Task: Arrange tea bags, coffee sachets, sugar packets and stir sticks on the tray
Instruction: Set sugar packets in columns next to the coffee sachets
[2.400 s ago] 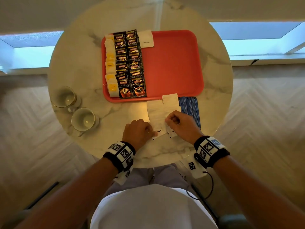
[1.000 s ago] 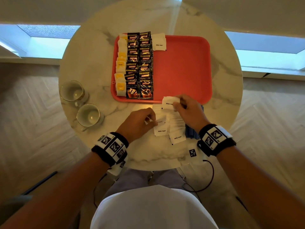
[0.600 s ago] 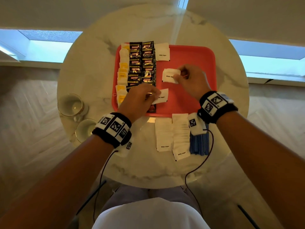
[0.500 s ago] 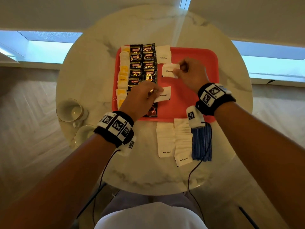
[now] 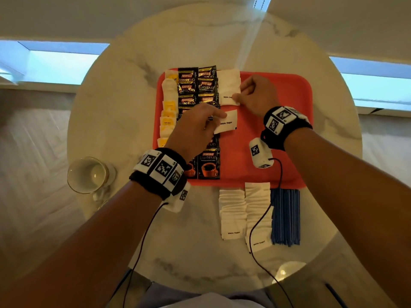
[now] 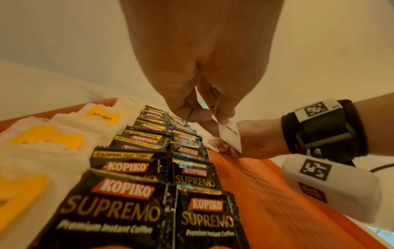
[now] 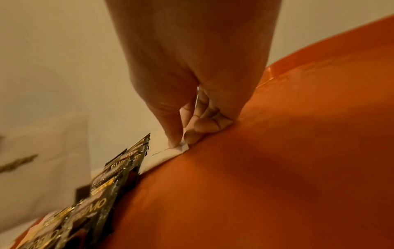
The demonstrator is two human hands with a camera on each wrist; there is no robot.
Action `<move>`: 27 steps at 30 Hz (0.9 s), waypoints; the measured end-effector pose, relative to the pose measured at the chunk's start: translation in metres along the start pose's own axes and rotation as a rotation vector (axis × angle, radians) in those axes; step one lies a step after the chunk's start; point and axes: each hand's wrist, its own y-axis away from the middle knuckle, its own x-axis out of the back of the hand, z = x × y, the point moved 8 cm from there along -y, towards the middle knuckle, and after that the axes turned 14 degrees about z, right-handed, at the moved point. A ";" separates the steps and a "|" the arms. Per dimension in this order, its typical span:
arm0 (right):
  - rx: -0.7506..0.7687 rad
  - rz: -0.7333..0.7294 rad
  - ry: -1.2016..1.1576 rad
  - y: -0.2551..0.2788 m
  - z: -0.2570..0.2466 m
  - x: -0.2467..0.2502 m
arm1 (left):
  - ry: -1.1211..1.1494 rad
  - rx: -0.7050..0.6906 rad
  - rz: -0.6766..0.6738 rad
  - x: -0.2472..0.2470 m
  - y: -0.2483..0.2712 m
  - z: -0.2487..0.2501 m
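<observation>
A red tray [image 5: 278,103] holds a column of tea bags [image 5: 168,107], two columns of black coffee sachets [image 5: 196,87] and white sugar packets [image 5: 229,85] at the back. My right hand [image 5: 238,96] pinches the near corner of a sugar packet [image 7: 170,154] lying flat on the tray beside the sachets. My left hand [image 5: 219,117] holds another white sugar packet [image 5: 226,124] by its edge above the tray; the same packet [image 6: 231,136] shows in the left wrist view. Two rows of sugar packets [image 5: 232,212] and blue stir sticks [image 5: 285,216] lie on the table.
The round marble table [image 5: 115,107] carries a glass cup [image 5: 89,174] at the left, with a second cup's rim just below it. The tray's right half [image 5: 284,90] is bare red plastic. A wrist cable [image 5: 260,221] trails over the loose sugar packets.
Both hands carried sugar packets from the table's front edge onto the tray. The right hand has lowered its packet against the one at the back; the left holds its packet just behind.
</observation>
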 end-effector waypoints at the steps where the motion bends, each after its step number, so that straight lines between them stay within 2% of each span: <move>1: 0.005 0.011 -0.002 0.001 0.000 0.001 | -0.014 -0.003 -0.006 -0.001 -0.002 0.000; 4: 0.052 0.054 -0.043 0.009 -0.011 0.013 | -0.009 0.009 0.004 -0.003 -0.011 0.000; 7: 0.053 -0.096 -0.280 0.030 -0.027 0.022 | -0.011 0.010 0.034 -0.002 -0.022 0.001; 9: 0.118 -0.186 -0.341 0.044 -0.036 0.028 | -0.026 0.010 0.048 -0.001 -0.031 0.004; 12: 0.206 -0.193 -0.271 0.049 -0.037 0.035 | -0.054 0.013 0.065 0.001 -0.043 0.005; 16: 0.168 -0.123 -0.185 0.031 -0.019 0.034 | -0.084 0.012 0.092 0.006 -0.043 0.005; 22: 0.131 -0.125 -0.070 0.013 0.001 0.008 | -0.054 0.020 0.059 0.008 -0.005 0.005; 27: 0.084 -0.097 -0.097 0.008 0.005 0.003 | -0.031 0.069 0.060 0.011 0.029 0.001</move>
